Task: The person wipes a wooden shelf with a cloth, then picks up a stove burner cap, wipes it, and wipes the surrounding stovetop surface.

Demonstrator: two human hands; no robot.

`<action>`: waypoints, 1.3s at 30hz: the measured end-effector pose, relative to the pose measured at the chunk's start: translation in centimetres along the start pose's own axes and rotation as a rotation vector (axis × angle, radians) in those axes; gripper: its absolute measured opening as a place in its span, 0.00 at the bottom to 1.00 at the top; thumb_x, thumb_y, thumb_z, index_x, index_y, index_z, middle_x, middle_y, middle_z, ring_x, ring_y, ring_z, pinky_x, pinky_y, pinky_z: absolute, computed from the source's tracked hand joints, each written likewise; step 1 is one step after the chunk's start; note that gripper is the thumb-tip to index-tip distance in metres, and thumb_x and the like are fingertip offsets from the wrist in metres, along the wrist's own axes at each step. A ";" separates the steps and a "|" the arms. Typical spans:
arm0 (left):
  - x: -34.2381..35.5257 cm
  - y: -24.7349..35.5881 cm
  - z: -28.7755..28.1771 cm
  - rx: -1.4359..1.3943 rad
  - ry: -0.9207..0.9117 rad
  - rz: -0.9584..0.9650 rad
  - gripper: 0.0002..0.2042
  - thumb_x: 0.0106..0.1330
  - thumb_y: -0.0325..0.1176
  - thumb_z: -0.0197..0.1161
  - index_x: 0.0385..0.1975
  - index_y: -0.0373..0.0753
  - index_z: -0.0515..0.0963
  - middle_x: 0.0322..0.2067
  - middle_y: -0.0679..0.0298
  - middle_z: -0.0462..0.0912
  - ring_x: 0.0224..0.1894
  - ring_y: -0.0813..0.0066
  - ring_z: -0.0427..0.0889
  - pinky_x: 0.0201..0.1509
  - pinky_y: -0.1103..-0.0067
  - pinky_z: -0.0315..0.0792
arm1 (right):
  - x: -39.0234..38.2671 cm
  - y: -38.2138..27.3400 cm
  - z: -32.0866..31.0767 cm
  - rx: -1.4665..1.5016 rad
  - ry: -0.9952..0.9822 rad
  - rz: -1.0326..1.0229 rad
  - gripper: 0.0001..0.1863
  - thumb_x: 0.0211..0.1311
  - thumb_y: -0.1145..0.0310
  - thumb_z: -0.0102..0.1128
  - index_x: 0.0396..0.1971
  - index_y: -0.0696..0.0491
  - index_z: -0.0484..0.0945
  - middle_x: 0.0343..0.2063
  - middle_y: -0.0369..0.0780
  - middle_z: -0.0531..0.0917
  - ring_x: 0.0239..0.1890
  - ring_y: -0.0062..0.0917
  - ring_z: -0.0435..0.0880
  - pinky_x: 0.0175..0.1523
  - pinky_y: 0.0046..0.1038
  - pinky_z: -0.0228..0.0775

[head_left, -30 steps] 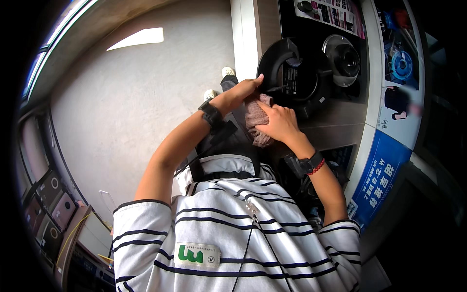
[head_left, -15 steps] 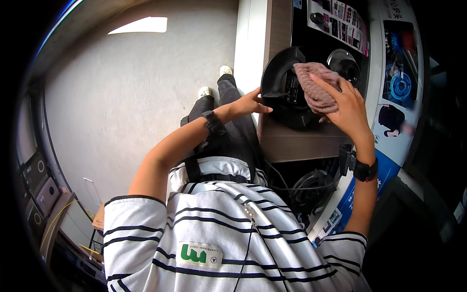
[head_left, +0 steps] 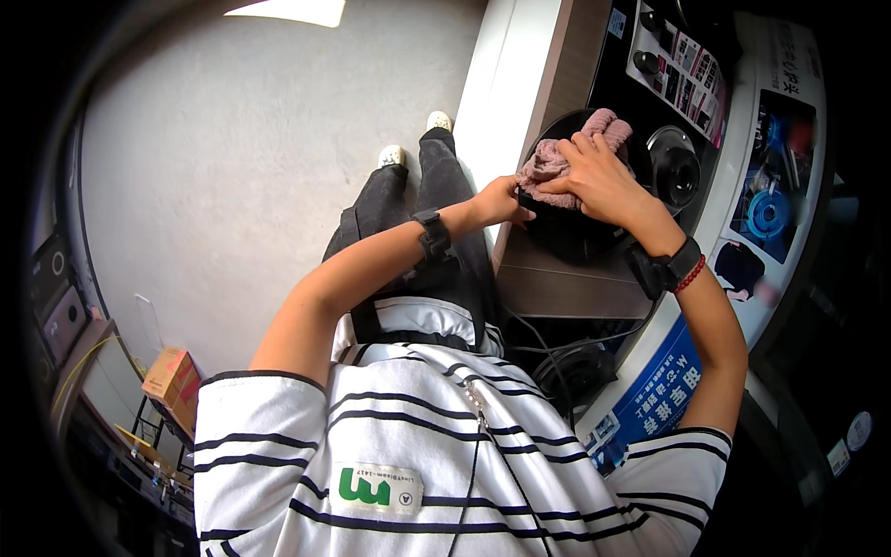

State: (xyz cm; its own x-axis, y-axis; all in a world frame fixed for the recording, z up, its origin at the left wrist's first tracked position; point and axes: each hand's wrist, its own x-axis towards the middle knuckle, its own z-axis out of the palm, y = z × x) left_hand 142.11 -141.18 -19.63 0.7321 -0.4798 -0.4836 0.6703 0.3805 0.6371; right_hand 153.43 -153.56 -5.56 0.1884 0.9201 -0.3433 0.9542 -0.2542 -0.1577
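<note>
A black round object (head_left: pixel 571 234), dish-like with a raised rim, stands on the wooden counter; its kind I cannot tell. At its left rim my left hand (head_left: pixel 502 201) grips the edge, thumb and fingers closed around it. My right hand (head_left: pixel 603 181) holds a bunched pink cloth (head_left: pixel 548 165) and presses it against the left inner side of the round object. Part of the cloth sticks up beyond my fingers. Cloth and hand hide most of the object's inside.
Right of the round object sits a black and silver burner-like part (head_left: pixel 673 167). A printed sheet (head_left: pixel 682 74) with dark knobs near it lies farther back. The wooden counter (head_left: pixel 566 283) ends at a near edge, with cables (head_left: pixel 575 348) below. A printed panel (head_left: pixel 766 204) borders the right.
My right hand and the cloth have moved from the right part of the round object to its left rim, close to my left hand. The view has shifted slightly.
</note>
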 end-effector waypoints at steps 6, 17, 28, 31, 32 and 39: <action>-0.4 0.2 0.3 0.047 0.047 -0.027 0.15 0.53 0.15 0.59 0.41 0.31 0.71 0.33 0.59 0.79 0.33 0.68 0.80 0.35 0.76 0.79 | 1.1 -0.4 0.0 0.111 -0.106 0.035 0.18 0.39 0.74 0.59 0.33 0.37 0.84 0.36 0.39 0.71 0.43 0.33 0.66 0.48 0.33 0.55; -1.1 0.5 0.6 0.073 0.088 -0.046 0.19 0.54 0.20 0.61 0.46 0.30 0.67 0.29 0.58 0.78 0.31 0.70 0.80 0.37 0.76 0.78 | 1.4 -0.9 0.6 0.020 -0.155 0.191 0.16 0.38 0.72 0.59 0.29 0.36 0.84 0.31 0.36 0.70 0.40 0.31 0.66 0.45 0.33 0.54; -0.2 -0.8 0.6 -0.014 0.097 -0.025 0.16 0.52 0.16 0.59 0.42 0.32 0.70 0.29 0.59 0.78 0.29 0.70 0.81 0.32 0.78 0.79 | 1.0 -2.1 1.4 -0.225 -0.149 0.286 0.12 0.37 0.68 0.61 0.26 0.37 0.84 0.35 0.36 0.71 0.44 0.31 0.66 0.46 0.35 0.55; 0.1 -0.5 0.5 0.020 0.093 -0.035 0.16 0.53 0.16 0.59 0.43 0.33 0.70 0.29 0.59 0.78 0.30 0.70 0.81 0.32 0.79 0.79 | 0.8 -2.5 1.3 -0.263 -0.153 0.380 0.12 0.40 0.67 0.60 0.27 0.37 0.84 0.35 0.36 0.71 0.44 0.31 0.66 0.47 0.36 0.55; 0.3 -0.4 0.6 0.037 0.089 -0.039 0.16 0.53 0.16 0.59 0.43 0.33 0.70 0.29 0.58 0.78 0.30 0.70 0.81 0.32 0.79 0.79 | 0.7 -2.2 1.4 -0.291 -0.112 0.419 0.08 0.40 0.66 0.60 0.25 0.40 0.83 0.35 0.36 0.71 0.43 0.31 0.66 0.46 0.35 0.55; 1.6 0.4 0.4 0.084 0.084 -0.067 0.17 0.52 0.16 0.59 0.44 0.33 0.70 0.32 0.58 0.78 0.33 0.68 0.81 0.34 0.78 0.80 | -0.5 0.0 0.0 -0.385 0.156 0.602 0.09 0.41 0.65 0.60 0.26 0.37 0.83 0.36 0.37 0.70 0.43 0.32 0.65 0.45 0.35 0.54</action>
State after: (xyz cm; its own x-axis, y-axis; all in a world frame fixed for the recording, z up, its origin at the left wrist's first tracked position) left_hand 143.44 -142.13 -19.91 0.6961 -0.4330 -0.5727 0.7079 0.2808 0.6481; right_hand 153.37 -154.02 -5.40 0.7096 0.6930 -0.1273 0.6835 -0.6332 0.3632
